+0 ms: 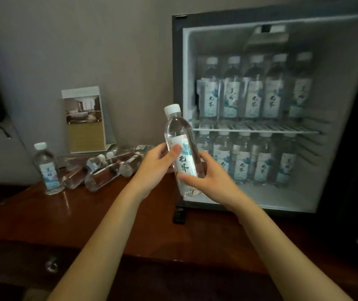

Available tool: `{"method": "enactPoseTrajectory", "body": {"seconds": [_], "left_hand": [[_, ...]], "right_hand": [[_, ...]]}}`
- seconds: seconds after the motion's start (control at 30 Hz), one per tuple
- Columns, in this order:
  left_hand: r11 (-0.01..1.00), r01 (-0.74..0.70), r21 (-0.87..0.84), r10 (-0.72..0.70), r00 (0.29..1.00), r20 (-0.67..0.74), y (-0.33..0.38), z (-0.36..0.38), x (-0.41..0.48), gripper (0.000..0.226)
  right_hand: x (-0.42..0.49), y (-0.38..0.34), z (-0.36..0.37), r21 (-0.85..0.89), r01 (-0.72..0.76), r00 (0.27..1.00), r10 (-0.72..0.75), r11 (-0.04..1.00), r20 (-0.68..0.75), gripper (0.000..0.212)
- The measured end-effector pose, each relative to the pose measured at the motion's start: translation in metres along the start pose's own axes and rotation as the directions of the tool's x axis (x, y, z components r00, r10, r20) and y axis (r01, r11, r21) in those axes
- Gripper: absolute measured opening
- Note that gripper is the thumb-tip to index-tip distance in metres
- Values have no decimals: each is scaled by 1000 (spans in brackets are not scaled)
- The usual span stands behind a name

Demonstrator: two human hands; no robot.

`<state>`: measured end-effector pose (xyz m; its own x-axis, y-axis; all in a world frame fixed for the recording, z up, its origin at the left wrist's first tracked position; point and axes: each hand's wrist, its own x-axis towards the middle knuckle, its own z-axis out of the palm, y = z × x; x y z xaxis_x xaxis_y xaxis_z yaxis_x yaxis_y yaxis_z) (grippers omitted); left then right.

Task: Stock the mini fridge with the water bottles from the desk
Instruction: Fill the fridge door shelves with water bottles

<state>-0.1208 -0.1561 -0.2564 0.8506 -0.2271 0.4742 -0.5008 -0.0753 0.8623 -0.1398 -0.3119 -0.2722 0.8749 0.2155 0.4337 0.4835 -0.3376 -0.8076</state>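
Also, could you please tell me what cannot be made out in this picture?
Head view:
- Lying bottles: count unclear, overlapping, partly behind left hand.
- Lower row: left end hidden by held bottle and right hand.
- Card print: too small.
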Motion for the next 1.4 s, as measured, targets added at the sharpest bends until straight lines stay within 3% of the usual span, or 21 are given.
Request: {"method": "enactPoseTrajectory", "body": {"seconds": [0.2, 0.3, 0.63, 0.73, 0.9, 1.1, 1.4], "left_hand": [[985, -120, -123, 133, 986, 103, 58, 86, 3, 51], [964, -191, -187, 218, 967, 135, 88, 131, 3, 40], [872, -357, -334, 454, 846, 281, 187, 264, -7, 29], [841, -397, -368, 506, 817, 275, 209, 296, -1, 24], [850, -482, -213, 520, 834, 185, 235, 337, 20, 42], [826, -563, -20, 560, 817, 137, 244, 357, 39, 44], [749, -643, 160, 645, 762, 46, 236, 362, 58, 46]], "right_hand": [[-57, -28, -80, -76, 29, 979, -44, 997, -197, 50], [-90, -46, -122, -159, 32, 954, -78, 987, -291, 46], [-191, -106, -241, -428, -42, 813, -218, 903, -540, 47], [-204, -113, -274, -507, -70, 762, -282, 859, -583, 58], [-204, -109, -325, -609, -156, 681, -362, 778, -637, 63], [-191, -91, -353, -579, -170, 638, -359, 798, -682, 63], [-183, -86, -367, -441, -139, 759, -191, 887, -623, 50]]}}
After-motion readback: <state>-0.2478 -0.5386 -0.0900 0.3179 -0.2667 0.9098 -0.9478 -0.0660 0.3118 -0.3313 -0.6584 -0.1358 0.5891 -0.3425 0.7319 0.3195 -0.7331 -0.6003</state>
